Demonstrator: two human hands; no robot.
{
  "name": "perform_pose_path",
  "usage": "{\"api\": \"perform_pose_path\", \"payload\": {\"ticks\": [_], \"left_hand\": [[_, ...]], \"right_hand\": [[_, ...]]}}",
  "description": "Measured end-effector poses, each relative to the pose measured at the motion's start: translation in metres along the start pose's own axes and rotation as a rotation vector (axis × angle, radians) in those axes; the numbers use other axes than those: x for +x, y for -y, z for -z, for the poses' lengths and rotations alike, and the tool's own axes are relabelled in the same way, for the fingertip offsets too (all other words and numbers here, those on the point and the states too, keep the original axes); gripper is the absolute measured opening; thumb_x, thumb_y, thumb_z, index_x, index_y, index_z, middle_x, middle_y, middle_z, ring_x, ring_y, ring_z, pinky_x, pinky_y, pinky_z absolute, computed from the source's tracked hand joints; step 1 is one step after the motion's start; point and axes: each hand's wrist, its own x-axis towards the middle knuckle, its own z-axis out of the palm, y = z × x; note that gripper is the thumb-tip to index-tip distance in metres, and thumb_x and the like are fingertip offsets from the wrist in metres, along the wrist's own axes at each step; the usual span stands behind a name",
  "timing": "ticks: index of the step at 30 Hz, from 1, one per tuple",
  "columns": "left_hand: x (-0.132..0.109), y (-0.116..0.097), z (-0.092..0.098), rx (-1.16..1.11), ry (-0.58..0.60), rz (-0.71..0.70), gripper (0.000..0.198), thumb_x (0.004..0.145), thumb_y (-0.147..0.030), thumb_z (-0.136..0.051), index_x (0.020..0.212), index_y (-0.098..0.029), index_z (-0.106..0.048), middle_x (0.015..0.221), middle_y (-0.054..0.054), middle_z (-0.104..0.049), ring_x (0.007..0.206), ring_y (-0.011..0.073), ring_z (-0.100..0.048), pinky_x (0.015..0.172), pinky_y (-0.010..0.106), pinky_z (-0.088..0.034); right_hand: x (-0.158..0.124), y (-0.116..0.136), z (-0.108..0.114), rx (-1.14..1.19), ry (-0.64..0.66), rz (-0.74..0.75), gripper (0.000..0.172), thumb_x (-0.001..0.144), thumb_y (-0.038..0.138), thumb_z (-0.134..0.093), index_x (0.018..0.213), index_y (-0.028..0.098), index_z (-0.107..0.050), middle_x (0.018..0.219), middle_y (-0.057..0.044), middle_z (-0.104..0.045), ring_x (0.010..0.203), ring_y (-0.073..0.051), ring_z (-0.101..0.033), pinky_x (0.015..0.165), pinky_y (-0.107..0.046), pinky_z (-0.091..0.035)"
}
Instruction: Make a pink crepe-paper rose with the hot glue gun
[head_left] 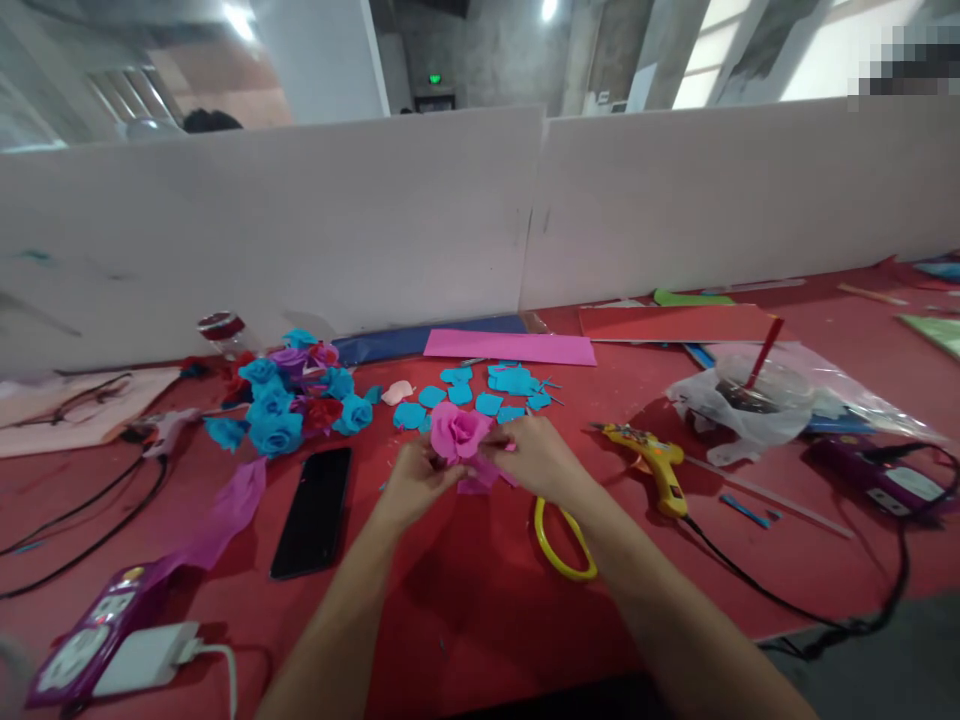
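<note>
Both hands, left hand (416, 478) and right hand (534, 458), pinch the pink paper rose (457, 432) between them, steadying its petals above the red table (480, 600). Behind the rose lie blue petals (480, 392); right, the glue gun (652, 462).

Both forearms reach forward and meet at the pink paper rose (457, 432). The left hand (415, 482) pinches it from below-left with curled fingers; the right hand (534, 458) grips its right side, palm down.
</note>
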Motion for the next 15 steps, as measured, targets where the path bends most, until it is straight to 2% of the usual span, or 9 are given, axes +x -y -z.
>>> {"api": "perform_pose_path", "payload": {"ticks": [3, 5, 7, 10, 15], "left_hand": [[0.002, 0.006, 0.004, 0.058, -0.022, -0.07, 0.021, 0.062, -0.019, -0.074, 0.082, -0.019, -0.069, 0.076, 0.003, -0.067, 0.067, 0.0143, -0.059, 0.064, 0.025, -0.049], [0.002, 0.013, 0.008, 0.071, -0.085, -0.119, 0.009, 0.07, -0.024, -0.069, 0.077, -0.019, -0.068, 0.071, 0.003, -0.065, 0.064, 0.0136, -0.057, 0.063, 0.025, -0.048], [0.002, 0.019, 0.011, 0.074, -0.085, -0.134, 0.013, 0.075, -0.028, -0.065, 0.066, -0.018, -0.064, 0.061, 0.002, -0.06, 0.057, 0.0128, -0.053, 0.058, 0.025, -0.046], [-0.001, 0.019, 0.01, 0.108, -0.068, -0.166, 0.018, 0.074, -0.03, -0.066, 0.061, -0.018, -0.062, 0.061, 0.003, -0.06, 0.06, 0.0148, -0.054, 0.061, 0.028, -0.047], [-0.001, 0.012, 0.002, 0.089, -0.078, -0.172, 0.013, 0.063, -0.029, -0.073, 0.066, -0.018, -0.067, 0.072, 0.005, -0.065, 0.069, 0.0177, -0.057, 0.065, 0.029, -0.049]], "right_hand": [[0.004, -0.012, 0.002, 0.36, -0.134, -0.075, 0.018, 0.075, 0.032, -0.061, 0.075, 0.021, -0.075, 0.07, -0.001, -0.07, 0.069, -0.017, -0.06, 0.063, -0.026, -0.04], [0.006, -0.019, 0.0, 0.654, -0.221, -0.148, 0.021, 0.073, 0.038, -0.064, 0.077, 0.021, -0.075, 0.071, 0.0, -0.07, 0.068, -0.016, -0.058, 0.065, -0.027, -0.041], [0.008, -0.025, -0.003, 0.894, -0.277, -0.226, 0.024, 0.069, 0.04, -0.068, 0.079, 0.021, -0.076, 0.066, 0.001, -0.067, 0.061, -0.012, -0.054, 0.062, -0.026, -0.04], [0.009, -0.028, -0.007, 1.1, -0.309, -0.303, 0.025, 0.062, 0.04, -0.075, 0.076, 0.02, -0.075, 0.057, 0.003, -0.061, 0.052, -0.008, -0.044, 0.053, -0.024, -0.034], [0.007, -0.022, -0.009, 1.272, -0.276, -0.323, 0.024, 0.057, 0.036, -0.079, 0.073, 0.019, -0.074, 0.06, 0.001, -0.061, 0.056, -0.01, -0.047, 0.054, -0.024, -0.035]]}}
